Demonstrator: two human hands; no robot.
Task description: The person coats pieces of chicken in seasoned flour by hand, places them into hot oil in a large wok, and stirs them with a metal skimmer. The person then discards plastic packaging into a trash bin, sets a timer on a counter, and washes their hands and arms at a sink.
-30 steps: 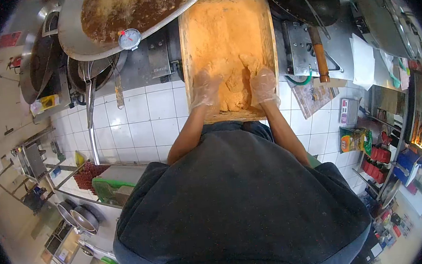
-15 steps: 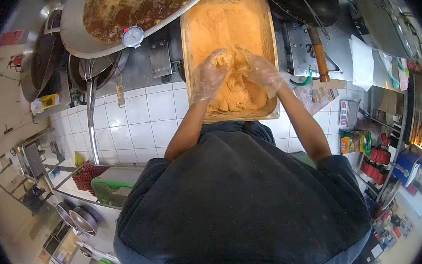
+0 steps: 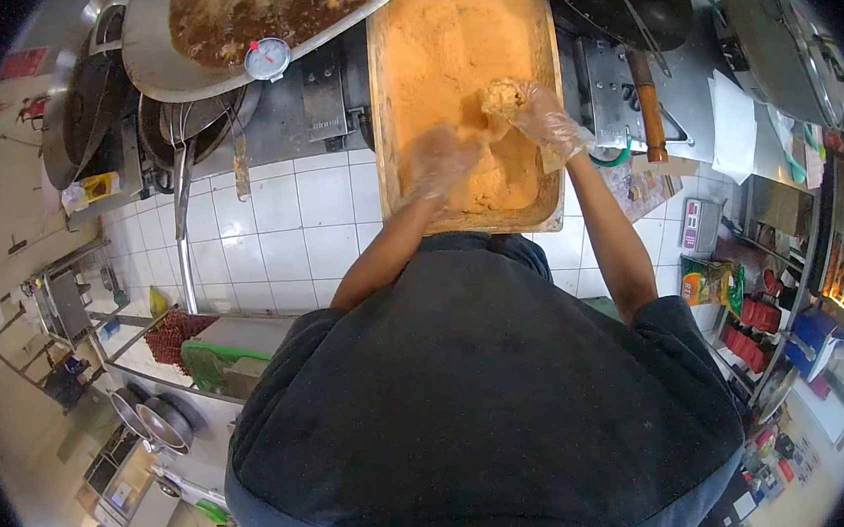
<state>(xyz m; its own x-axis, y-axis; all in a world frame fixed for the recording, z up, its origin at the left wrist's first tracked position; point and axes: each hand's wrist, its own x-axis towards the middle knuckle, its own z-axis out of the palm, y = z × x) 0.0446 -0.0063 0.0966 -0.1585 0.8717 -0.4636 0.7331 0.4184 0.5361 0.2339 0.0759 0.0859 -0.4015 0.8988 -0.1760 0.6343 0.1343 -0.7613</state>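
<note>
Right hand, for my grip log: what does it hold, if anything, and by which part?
The right hand holds a coated lump by its right side.

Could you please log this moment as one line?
right hand: gloved, holding coated lump | left hand: gloved, blurred, over tray | tray: holds orange powder | thermometer: at pan's rim

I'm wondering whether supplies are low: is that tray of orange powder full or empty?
Partly full: orange powder spreads across the tray, with its rim showing above. How deep it lies, I cannot tell.
</note>
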